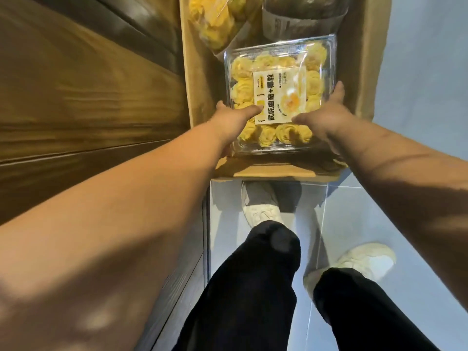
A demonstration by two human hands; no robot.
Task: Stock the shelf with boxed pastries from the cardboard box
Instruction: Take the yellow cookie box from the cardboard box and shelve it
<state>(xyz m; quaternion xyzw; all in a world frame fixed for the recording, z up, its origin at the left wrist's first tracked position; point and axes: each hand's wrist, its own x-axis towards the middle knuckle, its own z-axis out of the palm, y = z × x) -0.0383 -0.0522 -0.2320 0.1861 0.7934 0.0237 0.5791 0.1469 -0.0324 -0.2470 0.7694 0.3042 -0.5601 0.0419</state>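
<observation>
A clear plastic box of yellow swirl pastries [279, 72] with a white and yellow label lies over the open cardboard box [364, 72] on the floor. My left hand [231, 122] grips its left side, thumb on the lid. My right hand [326, 115] grips its right side, thumb on the lid near the label. A second clear pack of yellow pastries [215, 19] leans in the far left of the cardboard box. A darker pack with a white label [301, 16] sits at the far right.
The wooden shelf unit [88, 84] runs along the left, touching the cardboard box. My legs in black trousers and white shoes [263, 211] stand on the pale blue tiled floor [417, 72] just in front of the box.
</observation>
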